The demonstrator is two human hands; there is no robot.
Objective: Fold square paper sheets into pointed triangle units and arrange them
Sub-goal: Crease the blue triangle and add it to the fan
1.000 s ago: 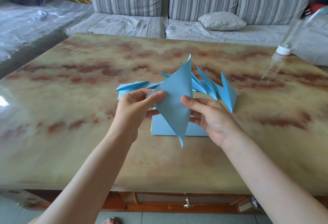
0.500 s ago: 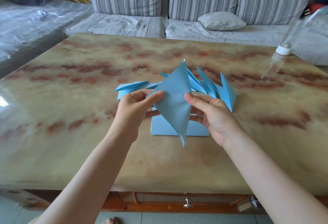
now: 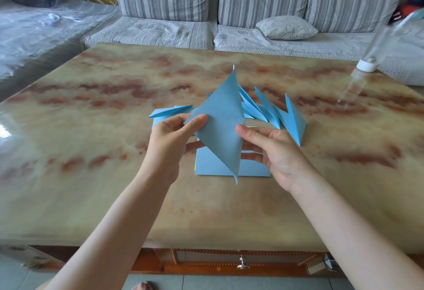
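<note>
Located a drawer knob (image 3: 241, 264) under the front edge of the table (image 3: 91, 175). Held a folded blue sheet (image 3: 220, 124) above the tabletop, one point up, one down. Pinched its left corner with the left hand (image 3: 169, 138), thumb in front, fingers behind. Pinched its right edge with the right hand (image 3: 275, 149), fingers behind. Located a flat stack (image 3: 208, 165) directly below; folded triangles (image 3: 291, 120) just beyond it; a clear bottle (image 3: 367, 64) far right; a sofa (image 3: 252, 2) behind.

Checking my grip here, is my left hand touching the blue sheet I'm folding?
Touching. The head view shows the left hand pinching the sheet at its left corner, thumb on the front.
</note>
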